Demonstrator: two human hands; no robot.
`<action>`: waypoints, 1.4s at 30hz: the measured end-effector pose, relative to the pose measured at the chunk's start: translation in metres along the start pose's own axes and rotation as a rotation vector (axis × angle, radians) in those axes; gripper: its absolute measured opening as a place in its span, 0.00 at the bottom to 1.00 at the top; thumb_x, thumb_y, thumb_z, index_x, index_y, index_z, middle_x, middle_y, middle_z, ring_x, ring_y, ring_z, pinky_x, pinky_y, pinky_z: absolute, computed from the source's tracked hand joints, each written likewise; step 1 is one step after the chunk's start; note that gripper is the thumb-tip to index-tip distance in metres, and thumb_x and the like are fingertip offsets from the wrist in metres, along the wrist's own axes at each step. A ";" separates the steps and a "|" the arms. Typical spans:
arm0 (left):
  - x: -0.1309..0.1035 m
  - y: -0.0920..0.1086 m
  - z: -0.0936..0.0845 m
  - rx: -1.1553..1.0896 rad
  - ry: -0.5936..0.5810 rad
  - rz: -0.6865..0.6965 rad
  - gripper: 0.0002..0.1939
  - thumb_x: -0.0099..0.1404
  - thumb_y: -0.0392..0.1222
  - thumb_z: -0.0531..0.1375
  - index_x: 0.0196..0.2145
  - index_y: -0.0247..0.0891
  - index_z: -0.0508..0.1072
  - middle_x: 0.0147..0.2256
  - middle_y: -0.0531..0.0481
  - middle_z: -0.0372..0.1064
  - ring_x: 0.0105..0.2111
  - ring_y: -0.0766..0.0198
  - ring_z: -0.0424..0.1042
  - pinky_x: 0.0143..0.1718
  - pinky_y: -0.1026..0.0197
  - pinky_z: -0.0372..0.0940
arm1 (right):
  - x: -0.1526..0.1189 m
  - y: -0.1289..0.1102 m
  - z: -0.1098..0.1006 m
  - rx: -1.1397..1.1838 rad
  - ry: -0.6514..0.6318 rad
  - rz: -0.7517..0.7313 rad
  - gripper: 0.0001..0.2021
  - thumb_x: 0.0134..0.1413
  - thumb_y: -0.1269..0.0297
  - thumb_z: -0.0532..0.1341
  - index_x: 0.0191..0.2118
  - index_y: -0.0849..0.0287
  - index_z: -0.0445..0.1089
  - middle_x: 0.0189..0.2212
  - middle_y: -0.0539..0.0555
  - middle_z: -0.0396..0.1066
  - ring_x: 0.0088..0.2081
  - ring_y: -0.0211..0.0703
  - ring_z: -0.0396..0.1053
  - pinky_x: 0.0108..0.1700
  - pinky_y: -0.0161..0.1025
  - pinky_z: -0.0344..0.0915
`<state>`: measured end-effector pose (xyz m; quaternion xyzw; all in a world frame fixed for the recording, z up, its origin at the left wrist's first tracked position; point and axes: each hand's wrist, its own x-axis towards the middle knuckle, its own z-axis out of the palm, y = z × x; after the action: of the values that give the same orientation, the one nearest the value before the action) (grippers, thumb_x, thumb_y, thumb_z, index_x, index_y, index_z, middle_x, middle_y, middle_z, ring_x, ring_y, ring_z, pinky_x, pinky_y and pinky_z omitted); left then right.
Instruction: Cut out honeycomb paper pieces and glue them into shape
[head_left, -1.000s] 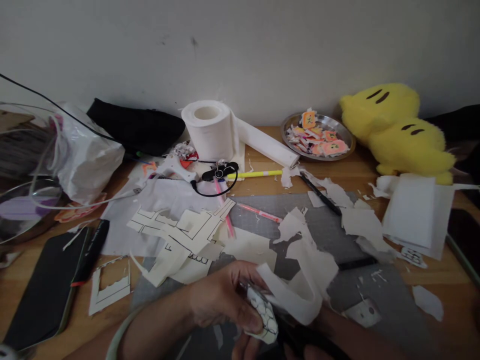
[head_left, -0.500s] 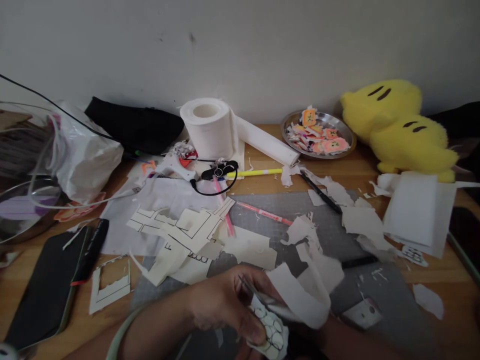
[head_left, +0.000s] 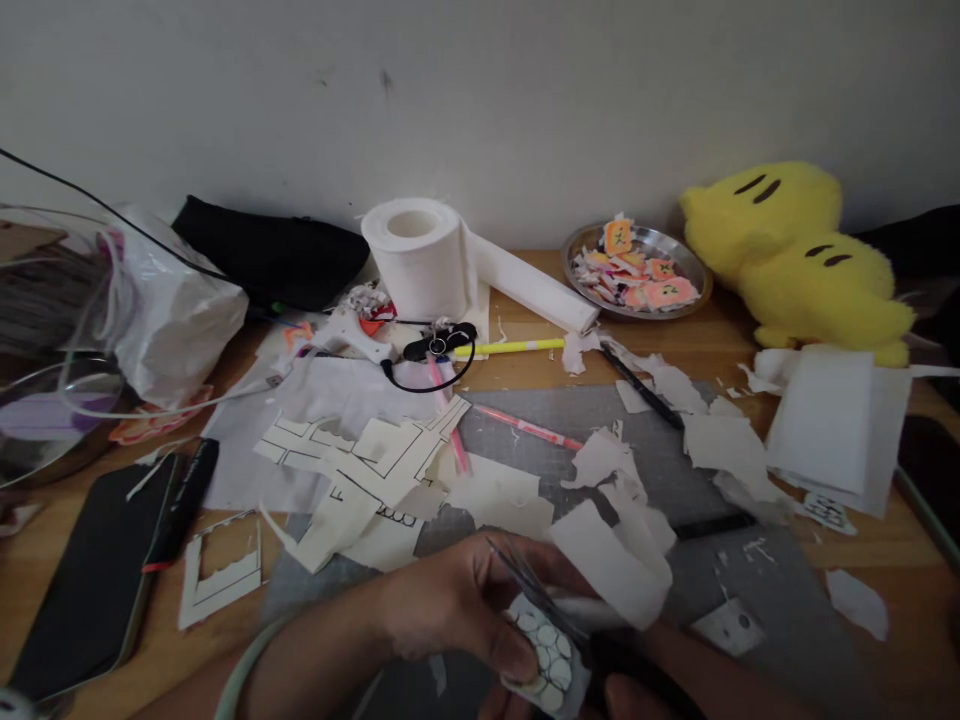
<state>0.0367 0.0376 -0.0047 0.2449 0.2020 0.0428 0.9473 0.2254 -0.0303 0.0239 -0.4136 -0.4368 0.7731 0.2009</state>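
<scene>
At the bottom middle, my left hand (head_left: 457, 605) pinches a small paper cutout (head_left: 550, 655) with black outlined circles, its thumb on the drawn face. Black-handled scissors (head_left: 541, 598) are in my right hand (head_left: 626, 698), which shows only in part at the bottom edge. Their blades point up and left, past the cutout's upper edge and near my left fingers. A curled white paper strip (head_left: 619, 565) stands up behind the blades. I cannot tell whether it is still joined to the cutout.
A grey cutting mat (head_left: 540, 410) carries paper scraps (head_left: 375, 470), a pink pen (head_left: 529, 427) and a black pen (head_left: 641, 383). Behind are a tissue roll (head_left: 416, 260), a glue gun (head_left: 352, 335) and a metal bowl (head_left: 574, 285). A phone (head_left: 90, 580) lies left; yellow plush toys (head_left: 817, 270) sit right.
The scissors have come up into clearer view, with blades and black handle showing more. The curled paper strip has shifted slightly right. My left hand still holds the cutout.
</scene>
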 end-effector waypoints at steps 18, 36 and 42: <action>0.008 -0.011 0.004 0.304 0.599 0.717 0.43 0.62 0.36 0.60 0.64 0.58 0.37 0.41 0.51 0.67 0.27 0.69 0.72 0.28 0.66 0.69 | 0.032 0.041 -0.008 0.320 0.489 -0.275 0.21 0.40 0.47 0.67 0.29 0.57 0.60 0.23 0.48 0.67 0.16 0.30 0.57 0.17 0.30 0.52; 0.009 -0.014 -0.008 0.391 0.687 0.775 0.25 0.64 0.45 0.56 0.58 0.48 0.58 0.54 0.44 0.63 0.52 0.56 0.65 0.52 0.54 0.60 | 0.034 0.035 -0.003 0.311 0.758 -0.182 0.15 0.36 0.62 0.65 0.28 0.56 0.57 0.26 0.46 0.67 0.12 0.25 0.52 0.15 0.30 0.51; 0.003 -0.016 -0.005 0.633 0.841 0.951 0.24 0.66 0.39 0.54 0.58 0.54 0.57 0.66 0.54 0.39 0.64 0.54 0.42 0.62 0.50 0.44 | 0.035 0.044 -0.004 0.286 0.726 -0.224 0.14 0.38 0.61 0.66 0.27 0.56 0.58 0.28 0.48 0.68 0.13 0.26 0.52 0.18 0.32 0.51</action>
<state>0.0366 0.0266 -0.0174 0.5329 0.4248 0.4818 0.5509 0.2105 -0.0282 -0.0303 -0.5777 -0.2679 0.6030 0.4805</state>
